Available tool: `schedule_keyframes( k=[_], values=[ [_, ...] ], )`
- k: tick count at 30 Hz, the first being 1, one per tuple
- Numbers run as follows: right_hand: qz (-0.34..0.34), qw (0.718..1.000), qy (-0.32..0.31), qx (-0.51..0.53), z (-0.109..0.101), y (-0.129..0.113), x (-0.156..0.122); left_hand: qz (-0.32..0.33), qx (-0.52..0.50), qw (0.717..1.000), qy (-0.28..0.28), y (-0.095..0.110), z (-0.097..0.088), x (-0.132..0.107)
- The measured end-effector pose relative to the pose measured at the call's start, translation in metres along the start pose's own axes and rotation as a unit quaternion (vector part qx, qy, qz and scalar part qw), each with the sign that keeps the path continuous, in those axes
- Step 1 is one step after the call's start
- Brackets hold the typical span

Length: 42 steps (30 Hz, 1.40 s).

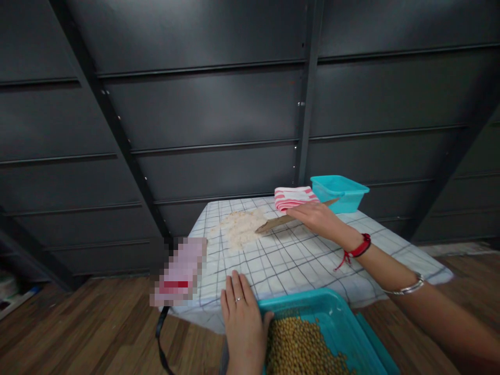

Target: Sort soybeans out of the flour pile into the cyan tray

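My right hand [312, 216] is closed over a long flat brown strip [277, 222], its tip touching the tablecloth at a spread of pale powder [244, 226]. Whether the strip is wood or cardboard I cannot tell. My left hand [244, 323] lies with fingers stretched out over the table's near edge. Its thumb rests at the rim of a teal plastic basket [330, 298]. Inside that basket is a heap of small yellow-brown beans [300, 344]. The lower part of the basket is cut off by the picture's edge.
A checked white cloth covers the table [269, 265]. At the back right stand a folded pink-and-white striped towel [295, 197] and a turquoise tub [341, 200]. A blurred-out pinkish object [183, 268] sits at the left edge, a black strap [159, 330] hanging below. Dark wall panels rise behind.
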State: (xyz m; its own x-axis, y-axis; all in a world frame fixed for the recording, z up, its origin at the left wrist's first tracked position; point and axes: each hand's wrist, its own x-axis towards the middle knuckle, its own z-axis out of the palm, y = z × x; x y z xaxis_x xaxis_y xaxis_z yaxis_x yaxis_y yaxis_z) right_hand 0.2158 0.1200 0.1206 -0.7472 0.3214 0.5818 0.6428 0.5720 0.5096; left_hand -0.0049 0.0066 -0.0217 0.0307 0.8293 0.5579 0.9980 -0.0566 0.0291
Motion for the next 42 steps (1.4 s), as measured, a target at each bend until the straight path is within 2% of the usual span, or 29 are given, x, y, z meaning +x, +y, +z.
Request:
schedule_keyframes(
  k=[8,16,30,42],
  values=[
    [0.0,0.999,0.032,-0.017,-0.004,0.005,-0.013,0.012,0.012,1.0,0.007,0.0,0.002,-0.001],
    [0.019,0.999,0.02,-0.025,-0.006,0.002,-0.024,0.008,-0.007,1.0,0.009,-0.001,0.003,-0.001],
    [0.008,0.999,0.008,-0.033,-0.028,0.0,-0.038,0.001,0.001,1.0,-0.009,0.002,-0.007,0.001],
    [-0.009,0.999,0.005,-0.031,-0.053,-0.009,-0.041,0.011,0.013,1.0,0.002,0.0,-0.001,-0.001]
  ],
)
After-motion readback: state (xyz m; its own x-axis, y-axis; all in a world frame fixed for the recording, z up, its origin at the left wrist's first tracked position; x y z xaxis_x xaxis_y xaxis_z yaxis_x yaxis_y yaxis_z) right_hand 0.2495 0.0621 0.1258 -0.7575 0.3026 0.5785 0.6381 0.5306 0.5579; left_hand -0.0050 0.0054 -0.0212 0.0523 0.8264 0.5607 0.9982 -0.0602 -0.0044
